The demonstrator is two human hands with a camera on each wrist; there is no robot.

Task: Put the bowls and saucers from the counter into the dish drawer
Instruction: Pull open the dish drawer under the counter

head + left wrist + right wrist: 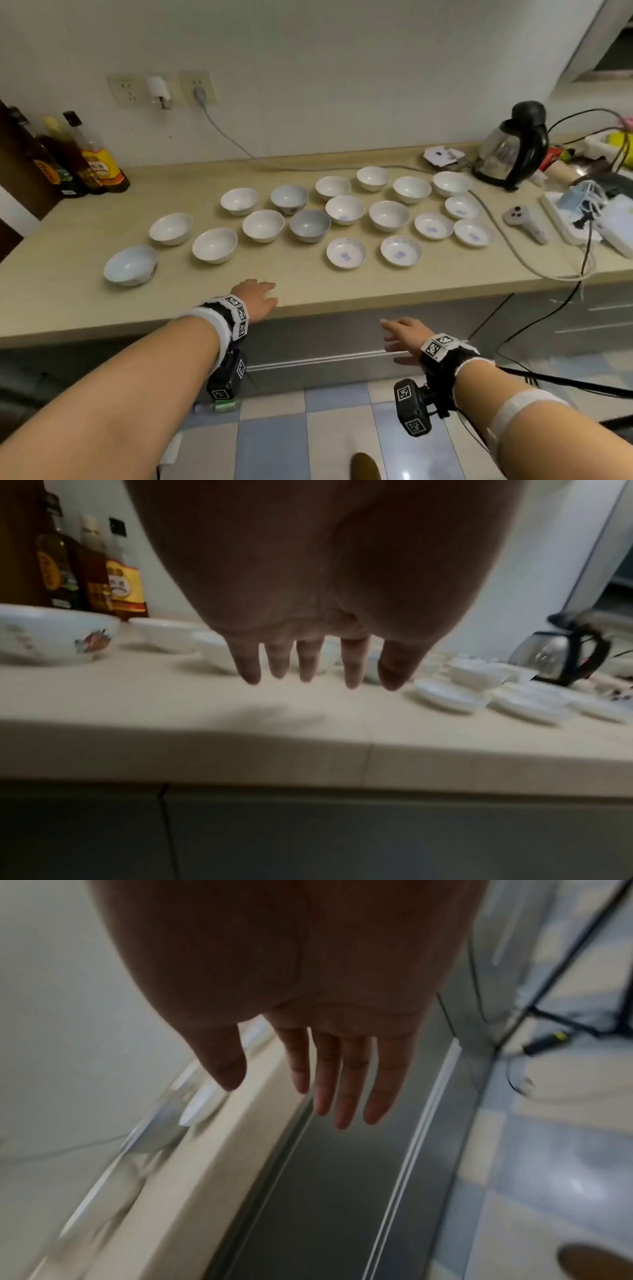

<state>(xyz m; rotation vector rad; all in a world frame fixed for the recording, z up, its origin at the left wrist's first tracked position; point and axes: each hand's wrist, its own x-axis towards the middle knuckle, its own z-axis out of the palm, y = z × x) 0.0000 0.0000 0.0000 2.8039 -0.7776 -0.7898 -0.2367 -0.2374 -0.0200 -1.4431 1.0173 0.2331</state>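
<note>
Currently both grips are open and empty: our right hand point(402, 337) reaches toward the closed grey drawer front point(325, 339), presumably to open it, while our left hand point(255, 296) hovers over the beige tabletop point(51, 291), where the white ceramic bowls point(215, 245) and saucers point(346, 253) await transfer.

Odds and ends along the kitchen counter's edges

Three sauce bottles point(85, 161) stand at the far left against the wall; a glass kettle point(510, 147) with a black handle sits at the right, a grey cable point(226, 133) trailing from the wall sockets point(161, 89). A pale handheld controller point(525, 222) lies near a white power strip point(568, 219); blue-and-white floor tiles point(274, 438) below.
</note>
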